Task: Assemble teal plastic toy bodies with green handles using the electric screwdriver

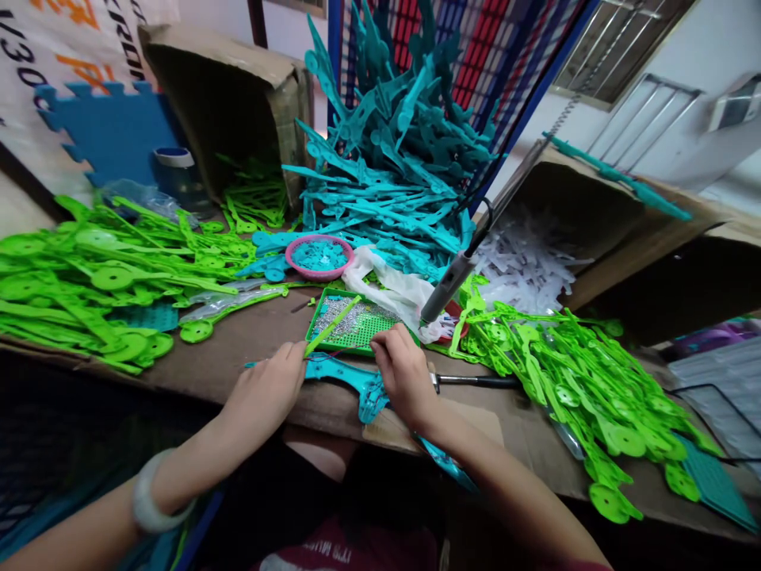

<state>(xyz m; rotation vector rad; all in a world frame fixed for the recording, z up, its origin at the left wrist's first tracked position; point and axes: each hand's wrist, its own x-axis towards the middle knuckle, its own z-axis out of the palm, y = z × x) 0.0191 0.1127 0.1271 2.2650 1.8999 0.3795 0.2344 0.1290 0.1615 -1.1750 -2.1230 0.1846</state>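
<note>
My left hand [270,392] is closed round a thin lime-green strip [333,325] that slants up over a green tray [380,327] of small silvery parts. A teal plastic piece [345,374] lies at the table's front edge, between and partly beneath my hands. Over its right part is my right hand [404,369], fingers curled together; whatever they pinch is too small to make out. Thin dark wires show near the teal piece and the tray's front edge. A grey electric screwdriver [449,289] hangs just above and right of my right hand.
Lime-green parts are heaped at left [107,277] and right [571,381]. Behind the tray stand a pink basket [319,275], a white plastic bag [395,289] and a tall teal pile [392,174]. A black-handled tool [476,381] lies right of my right hand. Cardboard boxes stand behind.
</note>
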